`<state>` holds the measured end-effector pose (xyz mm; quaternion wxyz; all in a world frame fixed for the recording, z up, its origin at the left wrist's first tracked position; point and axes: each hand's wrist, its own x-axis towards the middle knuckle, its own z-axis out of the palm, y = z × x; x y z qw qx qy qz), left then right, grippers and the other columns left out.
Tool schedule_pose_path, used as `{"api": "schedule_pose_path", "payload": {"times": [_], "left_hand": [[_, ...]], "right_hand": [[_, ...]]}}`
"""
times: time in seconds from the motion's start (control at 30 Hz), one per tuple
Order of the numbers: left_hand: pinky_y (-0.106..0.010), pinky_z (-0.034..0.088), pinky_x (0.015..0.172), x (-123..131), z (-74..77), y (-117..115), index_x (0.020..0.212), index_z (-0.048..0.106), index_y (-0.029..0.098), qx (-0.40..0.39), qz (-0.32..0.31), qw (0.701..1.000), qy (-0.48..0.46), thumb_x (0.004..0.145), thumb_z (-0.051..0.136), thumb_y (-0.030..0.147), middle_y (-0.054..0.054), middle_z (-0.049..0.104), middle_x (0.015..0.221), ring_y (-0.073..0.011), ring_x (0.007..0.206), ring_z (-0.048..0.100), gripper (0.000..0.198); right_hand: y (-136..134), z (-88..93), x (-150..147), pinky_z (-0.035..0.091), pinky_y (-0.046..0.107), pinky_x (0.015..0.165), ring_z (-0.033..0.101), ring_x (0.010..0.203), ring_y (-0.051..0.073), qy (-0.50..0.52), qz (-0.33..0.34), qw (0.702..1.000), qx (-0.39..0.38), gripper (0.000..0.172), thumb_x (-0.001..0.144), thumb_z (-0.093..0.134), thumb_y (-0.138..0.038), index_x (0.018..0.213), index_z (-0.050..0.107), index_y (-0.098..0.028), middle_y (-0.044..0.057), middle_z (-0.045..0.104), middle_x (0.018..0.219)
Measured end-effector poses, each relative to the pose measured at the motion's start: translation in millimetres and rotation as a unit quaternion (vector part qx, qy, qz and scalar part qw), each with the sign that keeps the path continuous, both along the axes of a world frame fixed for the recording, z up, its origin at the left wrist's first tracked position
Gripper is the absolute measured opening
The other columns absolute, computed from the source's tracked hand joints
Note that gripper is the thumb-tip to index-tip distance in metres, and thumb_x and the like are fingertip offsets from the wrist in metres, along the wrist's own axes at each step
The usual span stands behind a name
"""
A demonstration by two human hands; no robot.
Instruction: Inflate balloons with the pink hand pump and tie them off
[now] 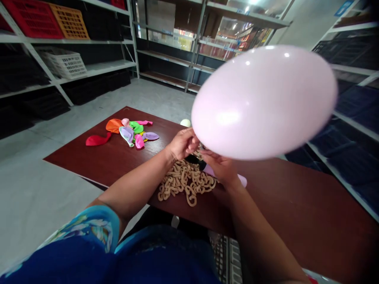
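Note:
A large inflated pale pink balloon (263,102) rises above the table to the right, its neck end down between my hands. The fingers of my left hand (184,144) are closed at the balloon's lower left end. My right hand (220,167) pinches close beside it, under the balloon; the neck itself is mostly hidden by fingers. Beneath my hands lies a heap of tan, loop-shaped pieces (180,177). A pale pink tube with a black end (242,180), resembling a hand pump, lies under my right hand, partly covered.
Several uninflated coloured balloons (136,132) lie on the left of the dark red-brown table (296,197). A small pale round object (185,123) sits beyond my left hand. Shelves with a white basket (66,63) and red and yellow crates (69,21) stand behind.

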<state>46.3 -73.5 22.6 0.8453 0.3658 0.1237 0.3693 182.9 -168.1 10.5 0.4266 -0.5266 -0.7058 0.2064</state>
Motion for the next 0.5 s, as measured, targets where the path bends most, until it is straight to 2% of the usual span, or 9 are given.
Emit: {"api": "schedule_pose_path", "payload": {"times": [0.07,0.13,0.2,0.3,0.4,0.5], "left_hand": [[-0.013,0.017,0.03,-5.8,4.5,10.6,0.068,0.049,0.013,-0.043,0.039,0.997,-0.054,0.08,0.054,0.025,0.005,0.039,0.052,-0.0005,0.035,0.031,0.017],[-0.012,0.019,0.031,-11.0,7.7,19.9,0.074,0.051,0.012,-0.062,0.062,0.991,-0.1,0.082,0.051,0.022,0.005,0.038,0.054,-0.0004,0.036,0.031,0.013],[-0.012,0.02,0.031,-14.2,8.5,26.9,0.075,0.051,0.012,-0.075,0.083,0.986,-0.123,0.084,0.048,0.021,0.005,0.037,0.054,-0.0005,0.037,0.031,0.013],[-0.012,0.021,0.032,-15.5,6.1,32.8,0.074,0.05,0.013,-0.098,0.111,0.981,-0.127,0.085,0.047,0.022,0.005,0.037,0.054,-0.0005,0.037,0.031,0.015],[-0.012,0.021,0.032,-15.3,3.7,35.2,0.072,0.049,0.014,-0.116,0.127,0.978,-0.117,0.086,0.046,0.022,0.006,0.037,0.053,-0.0006,0.037,0.032,0.016],[-0.012,0.022,0.032,-15.5,3.6,35.8,0.072,0.049,0.014,-0.115,0.132,0.978,-0.117,0.086,0.045,0.023,0.005,0.037,0.052,-0.001,0.037,0.032,0.017]], "right_hand": [[-4.9,-0.7,-4.6,0.045,0.036,0.088,0.055,0.101,0.018,-0.069,0.0,0.997,0.041,0.023,0.083,0.048,-0.034,0.101,0.059,-0.024,0.005,0.059,0.109],[-8.5,-1.9,-11.5,0.044,0.035,0.09,0.054,0.101,0.016,-0.139,0.065,0.986,0.062,0.02,0.083,0.048,-0.026,0.099,0.06,-0.024,0.004,0.059,0.109],[-9.8,-3.5,-19.5,0.043,0.034,0.09,0.052,0.102,0.016,-0.206,0.124,0.968,0.066,0.025,0.084,0.045,-0.019,0.103,0.059,-0.024,0.004,0.058,0.111],[-8.6,-7.1,-28.3,0.044,0.034,0.087,0.051,0.1,0.017,-0.282,0.173,0.942,0.061,0.03,0.082,0.044,-0.012,0.105,0.059,-0.023,0.004,0.058,0.113],[-6.4,-9.9,-28.3,0.047,0.032,0.081,0.054,0.094,0.016,-0.275,0.194,0.94,0.063,0.021,0.081,0.048,-0.013,0.093,0.063,-0.022,0.004,0.061,0.104],[-6.4,-7.7,-20.3,0.047,0.029,0.081,0.057,0.093,0.014,-0.175,0.169,0.965,0.098,0.016,0.083,0.05,-0.017,0.091,0.063,-0.021,0.005,0.062,0.102]]}}
